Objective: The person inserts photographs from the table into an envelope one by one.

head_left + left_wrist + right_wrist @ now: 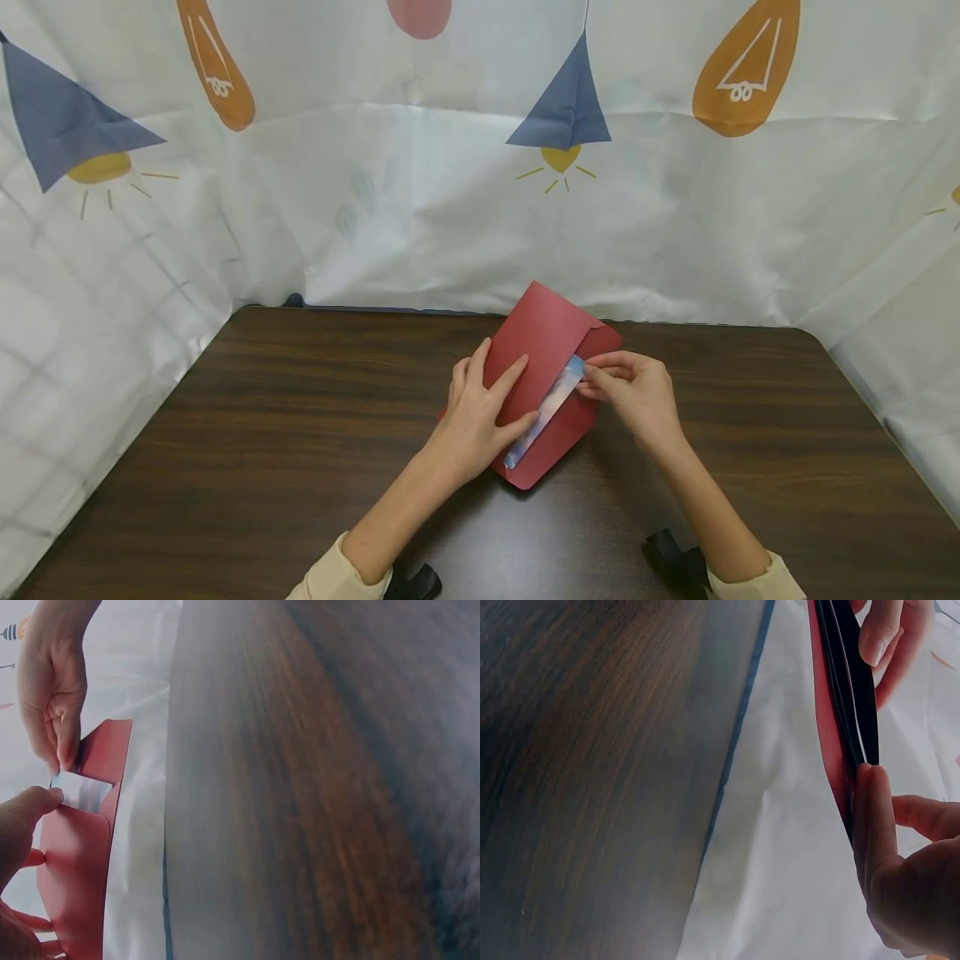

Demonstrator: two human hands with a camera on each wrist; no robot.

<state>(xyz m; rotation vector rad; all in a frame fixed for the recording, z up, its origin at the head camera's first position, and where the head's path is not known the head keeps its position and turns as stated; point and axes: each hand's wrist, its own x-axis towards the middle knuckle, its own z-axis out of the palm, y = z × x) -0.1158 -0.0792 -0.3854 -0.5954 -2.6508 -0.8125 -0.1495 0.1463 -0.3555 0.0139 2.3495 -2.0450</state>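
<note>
A red paper envelope (540, 350) lies at a slant near the far edge of the table, its pocket facing right. A blue-and-white printed card (551, 408) shows as a narrow strip along the pocket opening; the rest is inside. My left hand (476, 417) rests spread across the envelope's face, its thumb beside the strip. With thumb and fingers, my right hand (633, 392) pinches the card's upper end. The left wrist view shows the card (82, 791) between both hands. Seen edge-on in the right wrist view, the envelope (826, 727) has a dark, shaded side.
The dark wood-grain table (300, 433) reaches to a white curtain (450, 208) printed with lamps and bulbs. Black wrist gear (675, 558) sits by the right sleeve, and a similar black piece (416, 582) by the left.
</note>
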